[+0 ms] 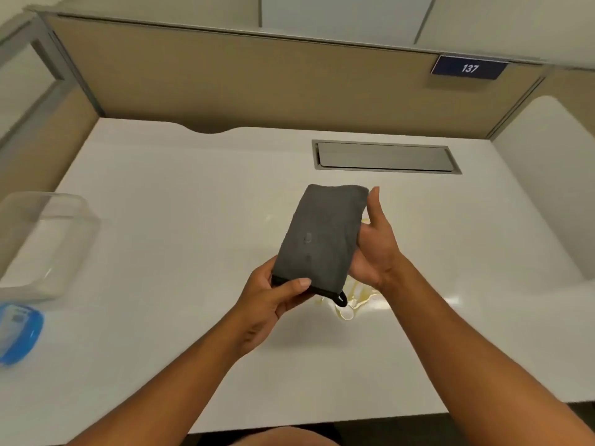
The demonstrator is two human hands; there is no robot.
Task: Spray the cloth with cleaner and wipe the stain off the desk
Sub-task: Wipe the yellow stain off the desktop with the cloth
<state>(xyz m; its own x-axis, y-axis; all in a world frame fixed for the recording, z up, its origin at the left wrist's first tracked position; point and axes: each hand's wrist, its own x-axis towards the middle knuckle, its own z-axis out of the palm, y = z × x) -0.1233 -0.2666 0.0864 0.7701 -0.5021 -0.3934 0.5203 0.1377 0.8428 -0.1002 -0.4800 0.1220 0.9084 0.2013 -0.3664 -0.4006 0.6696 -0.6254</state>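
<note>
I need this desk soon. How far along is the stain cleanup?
Not wiped yet. The yellowish stain is still on the white desk. In hand: the folded grey cloth, held above the stain by the left hand at its near end and the right hand along its side. A few darker spots on it may be spray; I can't be sure. Left: press it down and wipe.

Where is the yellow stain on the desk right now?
In the head view, the yellow stain lies on the white desk, centre-right, beneath the grey cloth and right hand.
</note>
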